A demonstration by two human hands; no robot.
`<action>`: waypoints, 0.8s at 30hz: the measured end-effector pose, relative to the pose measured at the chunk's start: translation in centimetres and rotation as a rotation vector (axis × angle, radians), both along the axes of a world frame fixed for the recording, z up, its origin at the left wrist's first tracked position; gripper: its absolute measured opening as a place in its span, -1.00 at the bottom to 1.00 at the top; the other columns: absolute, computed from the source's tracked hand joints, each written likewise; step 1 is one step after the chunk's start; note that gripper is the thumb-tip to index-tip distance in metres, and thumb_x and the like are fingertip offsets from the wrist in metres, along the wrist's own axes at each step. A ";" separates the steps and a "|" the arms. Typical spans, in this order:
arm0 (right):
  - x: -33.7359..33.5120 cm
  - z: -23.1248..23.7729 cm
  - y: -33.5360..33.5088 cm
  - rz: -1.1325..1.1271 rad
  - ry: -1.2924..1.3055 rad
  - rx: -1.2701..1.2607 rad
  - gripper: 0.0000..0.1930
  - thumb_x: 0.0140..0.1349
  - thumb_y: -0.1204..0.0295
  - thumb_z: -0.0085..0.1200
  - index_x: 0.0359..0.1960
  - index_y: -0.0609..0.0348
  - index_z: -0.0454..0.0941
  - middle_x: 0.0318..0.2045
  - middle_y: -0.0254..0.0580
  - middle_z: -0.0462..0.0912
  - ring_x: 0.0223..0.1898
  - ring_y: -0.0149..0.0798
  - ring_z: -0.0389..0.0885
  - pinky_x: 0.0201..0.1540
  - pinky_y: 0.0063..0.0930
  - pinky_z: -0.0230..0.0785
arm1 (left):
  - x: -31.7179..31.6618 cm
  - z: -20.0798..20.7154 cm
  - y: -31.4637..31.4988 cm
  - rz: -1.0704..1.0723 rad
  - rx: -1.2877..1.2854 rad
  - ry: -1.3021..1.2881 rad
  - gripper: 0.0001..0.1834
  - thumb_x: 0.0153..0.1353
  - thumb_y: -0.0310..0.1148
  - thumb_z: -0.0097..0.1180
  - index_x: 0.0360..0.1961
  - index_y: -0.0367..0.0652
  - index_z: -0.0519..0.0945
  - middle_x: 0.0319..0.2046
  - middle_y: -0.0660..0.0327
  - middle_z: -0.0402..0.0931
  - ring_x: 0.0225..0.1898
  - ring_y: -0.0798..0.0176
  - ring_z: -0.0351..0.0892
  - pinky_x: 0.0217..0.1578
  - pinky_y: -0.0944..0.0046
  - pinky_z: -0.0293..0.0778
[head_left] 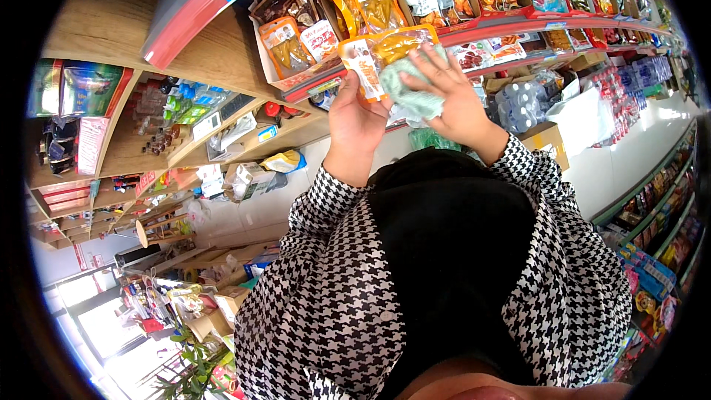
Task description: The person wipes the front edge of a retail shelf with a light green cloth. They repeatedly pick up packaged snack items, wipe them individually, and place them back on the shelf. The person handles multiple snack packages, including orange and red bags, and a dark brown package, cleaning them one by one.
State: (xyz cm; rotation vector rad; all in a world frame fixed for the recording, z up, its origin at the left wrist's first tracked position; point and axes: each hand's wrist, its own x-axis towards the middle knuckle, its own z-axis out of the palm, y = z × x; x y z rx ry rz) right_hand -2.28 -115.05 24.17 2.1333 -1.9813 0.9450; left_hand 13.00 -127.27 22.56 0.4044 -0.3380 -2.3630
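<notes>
My left hand [355, 120] grips an orange-and-white snack packet [363, 67] by its left edge, thumb on its front. Through the packet's clear part, yellowish-brown food shows. My right hand [455, 100] presses a pale green cloth [412, 89] against the packet's right side, fingers laid over the cloth. Part of the packet's front is hidden under the cloth. Just beyond, an open box of similar orange packets [363, 1] stands on the shelf, and another box [285, 44] with orange and dark packets sits to its left.
A red-edged shelf [511, 26] runs along the far side, lined with snack boxes. Wooden shelving [148, 144] with bottles is on the left. Wrapped water bottles [522, 106] and a cardboard box [546, 144] stand on the floor at right. Another goods rack [659, 230] is far right.
</notes>
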 end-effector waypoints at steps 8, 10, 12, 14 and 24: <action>-3.9 -5.0 1.7 -0.311 -0.979 0.008 -0.63 0.36 0.38 -0.05 0.15 0.24 0.45 0.13 -0.03 0.53 0.19 -0.26 0.43 0.23 -0.45 0.19 | 1.2 -0.2 -0.9 0.035 -0.128 -0.008 -0.62 0.42 -0.24 -0.13 0.21 -0.10 0.35 0.16 0.20 0.45 0.25 0.08 0.37 0.24 -0.22 0.27; -2.9 -2.8 1.1 -0.265 -1.233 -0.182 -0.64 0.37 0.38 -0.04 0.14 0.27 0.45 0.12 -0.06 0.53 0.17 -0.35 0.41 0.21 -0.49 0.19 | 1.3 0.0 -0.8 0.030 -0.127 -0.007 -0.63 0.42 -0.26 -0.13 0.20 -0.10 0.36 0.15 0.20 0.46 0.24 0.08 0.39 0.23 -0.22 0.29; -2.6 -1.9 0.3 -0.199 -1.142 -0.373 -0.65 0.35 0.44 -0.06 0.13 0.28 0.46 0.12 -0.07 0.53 0.17 -0.32 0.43 0.24 -0.48 0.17 | 1.1 0.3 -0.6 0.034 -0.139 -0.061 -0.64 0.42 -0.26 -0.13 0.19 -0.08 0.37 0.14 0.21 0.47 0.22 0.09 0.41 0.18 -0.21 0.36; -1.8 0.1 0.1 -0.167 -0.816 -0.397 -0.63 0.31 0.46 -0.04 0.14 0.29 0.45 0.14 -0.04 0.51 0.19 -0.23 0.42 0.27 -0.43 0.15 | 0.8 0.7 -0.3 0.038 -0.146 -0.101 -0.65 0.42 -0.26 -0.13 0.18 -0.07 0.38 0.13 0.21 0.48 0.19 0.10 0.44 0.13 -0.19 0.41; 1.1 0.2 -2.3 -0.031 0.009 -0.180 -0.40 0.07 0.32 0.11 0.25 -0.22 0.41 0.34 -0.18 0.29 0.41 0.00 0.12 0.39 0.19 -0.14 | 0.4 0.5 1.1 -0.008 -0.117 -0.225 -0.67 0.43 -0.23 -0.14 0.12 -0.06 0.45 0.07 0.22 0.52 0.06 0.14 0.55 0.01 -0.09 0.53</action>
